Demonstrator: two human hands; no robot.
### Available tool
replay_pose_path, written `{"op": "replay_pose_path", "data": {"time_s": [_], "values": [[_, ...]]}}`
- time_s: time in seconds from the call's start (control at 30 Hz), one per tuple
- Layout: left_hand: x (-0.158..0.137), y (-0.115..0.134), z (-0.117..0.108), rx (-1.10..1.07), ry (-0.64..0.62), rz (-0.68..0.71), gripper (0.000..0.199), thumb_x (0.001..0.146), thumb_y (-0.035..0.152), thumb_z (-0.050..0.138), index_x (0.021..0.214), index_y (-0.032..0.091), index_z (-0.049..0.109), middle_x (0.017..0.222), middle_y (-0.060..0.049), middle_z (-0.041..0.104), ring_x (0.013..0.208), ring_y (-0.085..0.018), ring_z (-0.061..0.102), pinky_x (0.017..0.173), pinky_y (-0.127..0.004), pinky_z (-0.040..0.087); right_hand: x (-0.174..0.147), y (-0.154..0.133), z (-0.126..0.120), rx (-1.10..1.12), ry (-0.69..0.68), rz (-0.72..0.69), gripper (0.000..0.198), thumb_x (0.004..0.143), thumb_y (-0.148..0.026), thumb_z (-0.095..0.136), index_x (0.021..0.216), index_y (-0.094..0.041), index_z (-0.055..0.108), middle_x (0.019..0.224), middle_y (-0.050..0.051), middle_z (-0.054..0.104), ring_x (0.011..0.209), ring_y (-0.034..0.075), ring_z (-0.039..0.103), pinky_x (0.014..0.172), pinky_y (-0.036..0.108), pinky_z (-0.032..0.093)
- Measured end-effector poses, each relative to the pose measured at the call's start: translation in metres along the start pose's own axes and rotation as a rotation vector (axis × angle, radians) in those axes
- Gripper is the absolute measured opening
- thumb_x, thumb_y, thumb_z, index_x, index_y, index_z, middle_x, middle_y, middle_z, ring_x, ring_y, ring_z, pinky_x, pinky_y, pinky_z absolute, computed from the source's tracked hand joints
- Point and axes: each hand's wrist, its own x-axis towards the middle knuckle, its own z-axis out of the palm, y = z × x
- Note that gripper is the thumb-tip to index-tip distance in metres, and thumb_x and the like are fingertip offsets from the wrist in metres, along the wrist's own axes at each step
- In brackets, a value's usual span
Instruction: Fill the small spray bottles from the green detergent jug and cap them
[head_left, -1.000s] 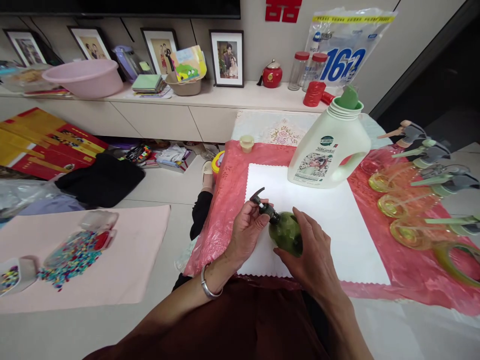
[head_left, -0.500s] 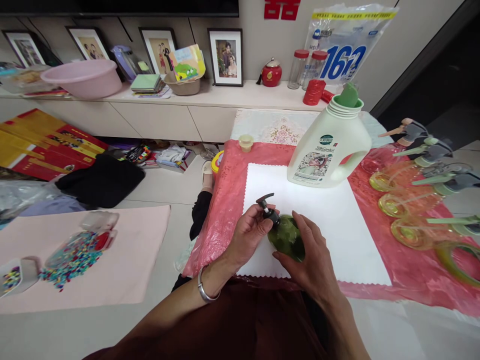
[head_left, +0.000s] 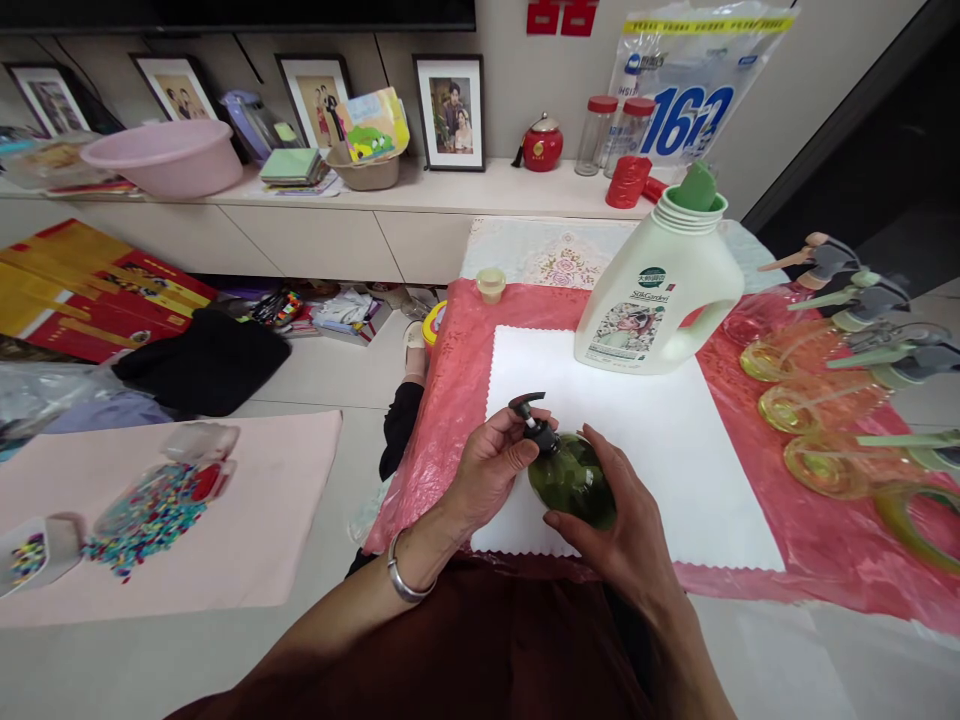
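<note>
A dark green pump bottle (head_left: pixel 564 478) tilts to the left above the white sheet (head_left: pixel 705 480). My right hand (head_left: pixel 626 515) is wrapped round its body from the right, thumb below and fingers above. At its neck, my left hand (head_left: pixel 491 465) pinches the black pump head (head_left: pixel 538 425), whose spout points up and to the right. A silver bangle (head_left: pixel 405 572) sits on my left wrist. Behind the bottle stands a large pale green detergent jug (head_left: pixel 656 290), its mouth uncapped with a green piece (head_left: pixel 696 187) in it.
Several spray bottles (head_left: pixel 832 400) lie along the right side of the red-covered table (head_left: pixel 420 470), near a roll of tape (head_left: pixel 919 525). A small cap (head_left: pixel 491 285) stands at the back left. Coloured beads (head_left: pixel 150 520) cover part of a pink mat (head_left: pixel 277 540) at left.
The pump bottle has shifted slightly left, and its pump head has turned a little in my left hand. My right hand keeps its hold on the body.
</note>
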Motion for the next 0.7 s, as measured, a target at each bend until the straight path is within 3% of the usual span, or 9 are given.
{"op": "replay_pose_path", "data": {"time_s": [0.13, 0.3, 0.53, 0.63, 0.7], "values": [[-0.0003, 0.0008, 0.0034, 0.017, -0.034, 0.006, 0.046, 0.069, 0.040, 0.093, 0.107, 0.020, 0.075, 0.106, -0.006, 0.072, 0.099, -0.018, 0.064, 0.090, -0.029, 0.049, -0.0001, -0.0013, 0.0004, 0.047, -0.003, 0.023, 0.074, 0.097, -0.054, 0.067, 0.158, -0.032, 0.033, 0.145, 0.004, 0.043, 0.130, 0.026, 0.048, 0.104, 0.044, 0.047], [0.0023, -0.0004, 0.0024, 0.050, 0.027, 0.021, 0.043, 0.063, 0.034, 0.097, 0.098, 0.021, 0.076, 0.089, 0.001, 0.067, 0.080, -0.010, 0.060, 0.074, -0.022, 0.047, -0.0004, -0.0037, 0.0007, 0.081, -0.007, 0.024, 0.075, 0.095, -0.055, 0.069, 0.157, -0.031, 0.034, 0.146, 0.003, 0.043, 0.131, 0.026, 0.047, 0.106, 0.044, 0.047], [-0.0011, 0.0040, -0.0026, 0.082, -0.076, -0.001, 0.039, 0.077, 0.034, 0.087, 0.112, 0.022, 0.074, 0.111, -0.006, 0.073, 0.105, -0.019, 0.064, 0.095, -0.031, 0.049, -0.0009, 0.0003, 0.0014, 0.108, 0.012, 0.034, 0.076, 0.095, -0.054, 0.071, 0.157, -0.029, 0.036, 0.144, 0.004, 0.045, 0.129, 0.025, 0.049, 0.106, 0.042, 0.048], [-0.0026, 0.0047, -0.0004, 0.143, -0.092, 0.033, 0.042, 0.079, 0.039, 0.085, 0.116, 0.022, 0.073, 0.116, -0.007, 0.070, 0.105, -0.020, 0.063, 0.092, -0.031, 0.049, -0.0015, 0.0003, 0.0021, 0.107, 0.016, 0.040, 0.075, 0.095, -0.054, 0.071, 0.157, -0.029, 0.035, 0.145, 0.005, 0.044, 0.130, 0.025, 0.048, 0.107, 0.043, 0.047], [-0.0024, 0.0048, 0.0012, 0.217, -0.028, 0.076, 0.045, 0.075, 0.042, 0.089, 0.112, 0.022, 0.074, 0.109, -0.005, 0.069, 0.096, -0.018, 0.061, 0.085, -0.028, 0.049, -0.0018, -0.0007, 0.0026, 0.117, 0.009, 0.040, 0.075, 0.095, -0.053, 0.071, 0.156, -0.028, 0.036, 0.145, 0.005, 0.043, 0.131, 0.026, 0.047, 0.108, 0.043, 0.047]]}}
